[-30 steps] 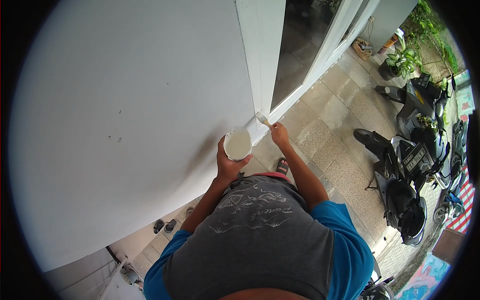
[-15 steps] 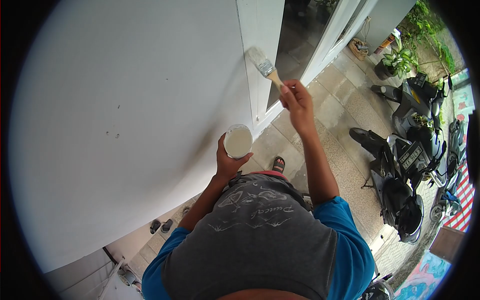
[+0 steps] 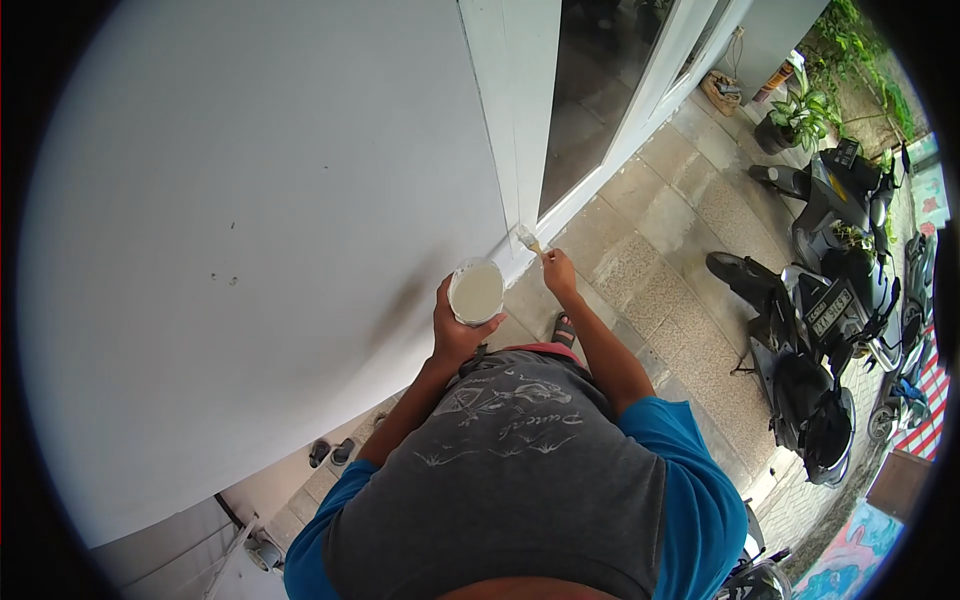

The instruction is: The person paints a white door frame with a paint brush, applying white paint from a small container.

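A white tub of pale paint (image 3: 477,292) is gripped by my left hand (image 3: 457,330), its open top facing up at me close beside the wall. My right hand (image 3: 560,273) is closed around the wooden handle of a paintbrush (image 3: 529,241). The brush's pale bristles are right at the lower part of the white door frame (image 3: 508,150), near its bottom corner. Brush and tub are a short way apart, the brush up and to the right of the tub.
A broad white wall (image 3: 260,230) with small dark marks fills the left. Right of the frame is a dark glass pane (image 3: 590,110). Parked motorcycles (image 3: 800,330) stand on the paving (image 3: 660,260), with a potted plant (image 3: 785,125) behind. Loose sandals (image 3: 331,453) lie by the wall's lower end.
My right hand has come down and toward me with the paintbrush, from higher on the door frame to its lower part. My left hand with the tub has hardly moved.
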`<state>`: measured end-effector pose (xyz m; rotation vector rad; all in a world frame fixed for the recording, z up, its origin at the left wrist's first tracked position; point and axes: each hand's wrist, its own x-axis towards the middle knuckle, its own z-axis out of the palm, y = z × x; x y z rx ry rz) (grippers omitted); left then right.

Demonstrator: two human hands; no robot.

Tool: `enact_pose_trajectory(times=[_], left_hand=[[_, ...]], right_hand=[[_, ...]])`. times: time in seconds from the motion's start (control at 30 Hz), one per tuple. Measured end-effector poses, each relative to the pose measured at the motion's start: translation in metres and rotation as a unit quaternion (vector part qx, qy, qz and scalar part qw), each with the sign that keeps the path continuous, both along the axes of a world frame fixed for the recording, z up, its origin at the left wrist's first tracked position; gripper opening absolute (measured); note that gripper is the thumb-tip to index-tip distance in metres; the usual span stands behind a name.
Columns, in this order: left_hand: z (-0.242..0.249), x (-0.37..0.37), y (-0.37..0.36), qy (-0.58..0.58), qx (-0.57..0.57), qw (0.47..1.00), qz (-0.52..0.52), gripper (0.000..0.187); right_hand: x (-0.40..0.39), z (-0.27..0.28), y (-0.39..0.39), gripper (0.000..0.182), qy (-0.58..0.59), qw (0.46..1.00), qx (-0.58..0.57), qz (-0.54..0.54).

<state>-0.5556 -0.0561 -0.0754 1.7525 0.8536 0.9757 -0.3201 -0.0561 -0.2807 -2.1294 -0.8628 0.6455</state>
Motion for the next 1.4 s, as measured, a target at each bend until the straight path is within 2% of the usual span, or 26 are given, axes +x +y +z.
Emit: enact_pose_trajectory(times=[0.1, 0.2, 0.27, 0.3, 0.37, 0.4, 0.47, 0.5, 0.6, 0.67, 0.73, 0.8, 0.83, 0.87, 0.9, 0.97, 1.07, 1.13, 1.23, 1.3, 1.33, 1.4], left_hand=[[-0.005, -0.002, -0.002, -0.011, -0.018, 1.000, 0.005, 0.090], [-0.002, 0.001, 0.001, -0.010, -0.031, 0.999, 0.008, 0.090], [-0.001, 0.001, 0.001, -0.001, -0.031, 1.000, 0.007, 0.091], [-0.004, 0.001, 0.001, 0.003, -0.026, 1.000, 0.015, 0.091], [-0.005, 0.003, 0.002, 0.004, -0.024, 0.999, 0.021, 0.091], [-0.003, 0.003, 0.002, 0.002, -0.027, 1.000, 0.016, 0.092], [-0.004, 0.004, 0.003, -0.002, -0.031, 0.999, 0.010, 0.092], [-0.006, 0.004, 0.004, -0.004, -0.034, 0.999, 0.007, 0.092], [-0.008, 0.004, 0.005, -0.005, -0.032, 0.999, 0.001, 0.092], [-0.010, 0.005, 0.006, -0.004, -0.028, 1.000, -0.001, 0.091], [-0.010, 0.005, 0.007, -0.025, -0.022, 0.999, -0.003, 0.091], [-0.011, 0.004, 0.007, -0.027, -0.023, 0.999, -0.001, 0.091], [-0.011, 0.003, 0.007, -0.029, -0.025, 0.999, -0.001, 0.091], [-0.010, 0.002, 0.006, -0.029, -0.023, 0.999, 0.000, 0.091], [-0.009, 0.001, 0.007, -0.015, -0.008, 1.000, 0.001, 0.091], [-0.007, 0.001, 0.009, -0.001, 0.010, 1.000, 0.004, 0.092], [-0.008, -0.001, 0.006, -0.007, 0.000, 1.000, 0.003, 0.092], [-0.010, -0.002, 0.007, -0.003, -0.016, 1.000, 0.007, 0.092], [-0.006, 0.000, 0.007, -0.006, -0.025, 1.000, 0.004, 0.092], [-0.003, 0.001, 0.006, -0.008, -0.023, 1.000, 0.011, 0.092], [-0.003, 0.001, 0.006, -0.010, -0.022, 1.000, 0.018, 0.092], [-0.004, 0.001, 0.007, -0.005, -0.028, 0.999, 0.018, 0.092]], right_hand=[[0.003, 0.027, 0.010, 0.028, -0.005, 0.999, 0.042, 0.026], [0.008, 0.128, 0.020, 0.026, 0.008, 0.998, 0.040, 0.044], [0.014, 0.202, 0.013, 0.025, 0.093, 0.992, 0.062, 0.061], [0.015, 0.235, 0.008, 0.025, 0.091, 0.992, 0.061, 0.060], [0.016, 0.287, -0.005, 0.020, 0.268, 0.938, 0.208, 0.068], [0.015, 0.303, -0.008, 0.020, 0.266, 0.939, 0.207, 0.066], [0.010, 0.321, -0.009, 0.015, 0.302, 0.867, 0.382, 0.101], [0.010, 0.321, -0.006, 0.014, 0.293, 0.871, 0.382, 0.098], [0.011, 0.259, 0.018, 0.014, 0.295, 0.884, 0.351, 0.093], [0.009, 0.189, 0.026, 0.017, 0.282, 0.905, 0.306, 0.090], [0.004, 0.121, 0.022, 0.017, 0.294, 0.904, 0.297, 0.093], [-0.001, 0.065, 0.009, 0.019, 0.226, 0.952, 0.202, 0.042], [-0.001, 0.023, 0.001, 0.019, 0.227, 0.952, 0.203, 0.043], [0.001, -0.021, -0.005, 0.022, 0.172, 0.980, 0.097, 0.012], [0.002, -0.042, -0.007, 0.024, 0.114, 0.993, -0.009, -0.019], [-0.001, -0.037, -0.001, 0.025, 0.112, 0.993, 0.009, -0.024], [0.002, 0.005, 0.013, 0.026, 0.103, 0.994, 0.037, -0.015], [0.014, 0.068, 0.028, 0.027, 0.079, 0.995, 0.065, 0.016], [0.021, 0.196, 0.019, 0.026, 0.069, 0.994, 0.075, 0.039], [0.023, 0.257, 0.007, 0.023, 0.238, 0.963, 0.115, 0.043], [0.023, 0.275, 0.002, 0.023, 0.237, 0.964, 0.114, 0.043], [0.022, 0.296, -0.005, 0.020, 0.339, 0.894, 0.280, 0.083]])
